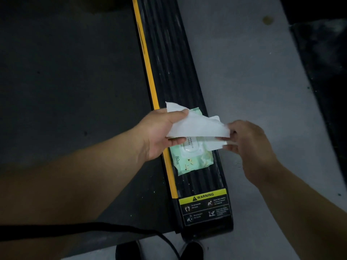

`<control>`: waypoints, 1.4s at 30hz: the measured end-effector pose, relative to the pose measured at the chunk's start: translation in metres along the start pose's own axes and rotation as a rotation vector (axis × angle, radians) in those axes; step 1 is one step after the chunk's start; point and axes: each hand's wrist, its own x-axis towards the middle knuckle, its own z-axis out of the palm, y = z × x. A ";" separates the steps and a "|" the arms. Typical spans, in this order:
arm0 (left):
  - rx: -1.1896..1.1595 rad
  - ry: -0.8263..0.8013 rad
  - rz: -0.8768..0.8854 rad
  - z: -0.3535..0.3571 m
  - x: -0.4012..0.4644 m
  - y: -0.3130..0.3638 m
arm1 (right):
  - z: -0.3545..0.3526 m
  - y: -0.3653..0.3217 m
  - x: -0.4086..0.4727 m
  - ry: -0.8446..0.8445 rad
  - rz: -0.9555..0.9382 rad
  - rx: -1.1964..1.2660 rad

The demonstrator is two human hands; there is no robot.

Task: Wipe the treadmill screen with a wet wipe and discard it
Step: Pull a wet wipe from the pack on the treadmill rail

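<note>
Both hands pinch one white wet wipe: left hand closed on its left end, right hand on its right, stretched just above the green wipes pack on the treadmill's side rail.

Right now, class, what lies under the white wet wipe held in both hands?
Under the wet wipe lies the green wipes pack on the treadmill side rail. Its near end and lid show; the middle is covered.

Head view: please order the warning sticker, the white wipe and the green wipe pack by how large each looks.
1. White wipe, though it is held nearer the camera, so this is unsure.
2. Green wipe pack, partly hidden under the wipe.
3. Warning sticker, which looks close to the pack.
</note>
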 end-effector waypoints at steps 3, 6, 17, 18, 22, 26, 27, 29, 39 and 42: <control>0.007 0.061 0.065 -0.003 -0.001 0.002 | 0.004 0.010 0.005 0.204 -0.003 -0.062; 0.006 0.133 0.155 -0.007 -0.003 0.011 | 0.005 0.018 0.001 0.155 0.040 -0.029; 0.013 0.168 0.292 -0.003 -0.013 0.030 | 0.061 0.062 -0.038 -0.221 -0.620 -1.161; 0.015 0.141 0.274 -0.003 -0.014 0.028 | 0.063 0.061 -0.039 -0.192 -0.606 -1.113; -0.054 -0.038 0.143 -0.004 -0.021 0.022 | 0.055 0.018 -0.034 -0.055 0.033 0.023; -0.037 -0.115 0.063 -0.005 -0.027 0.013 | 0.025 -0.008 -0.034 -0.301 0.277 0.866; -0.010 -0.123 0.057 -0.006 -0.029 0.009 | 0.020 -0.012 -0.037 -0.325 0.254 0.911; 0.059 -0.147 0.056 -0.008 -0.033 0.004 | 0.016 -0.021 -0.041 -0.293 0.197 0.858; 0.162 -0.226 -0.056 -0.003 -0.051 0.017 | -0.001 -0.034 -0.036 -0.521 0.081 0.541; 0.172 -0.281 -0.135 0.000 -0.055 0.014 | -0.005 -0.035 -0.038 -0.639 0.205 0.616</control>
